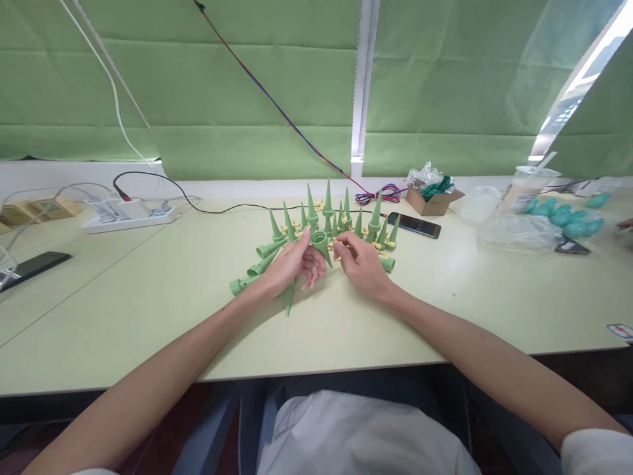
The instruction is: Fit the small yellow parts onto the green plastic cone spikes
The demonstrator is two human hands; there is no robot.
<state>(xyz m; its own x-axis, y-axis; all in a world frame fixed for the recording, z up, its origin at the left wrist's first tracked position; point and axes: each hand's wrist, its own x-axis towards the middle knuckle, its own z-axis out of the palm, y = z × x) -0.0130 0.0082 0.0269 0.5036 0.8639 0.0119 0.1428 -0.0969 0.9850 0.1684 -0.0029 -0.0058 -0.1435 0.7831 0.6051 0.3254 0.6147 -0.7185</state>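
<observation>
My left hand [291,264] grips a green plastic cone spike [320,243] with its wide open end up; a second spike [289,298] points down below the palm. My right hand [360,262] pinches a small yellowish part [338,247] right beside that cone's rim. Behind both hands stands a cluster of upright green spikes [327,212] with small yellow pieces among them. More spikes [254,267] lie on their sides to the left of my left hand.
A pale green table [148,310] carries a white power strip [129,215] with cables, a black phone [30,265] at left, another phone [414,225], a small cardboard box [434,200], clear plastic bags [514,229] with teal parts, and a drink cup [527,186].
</observation>
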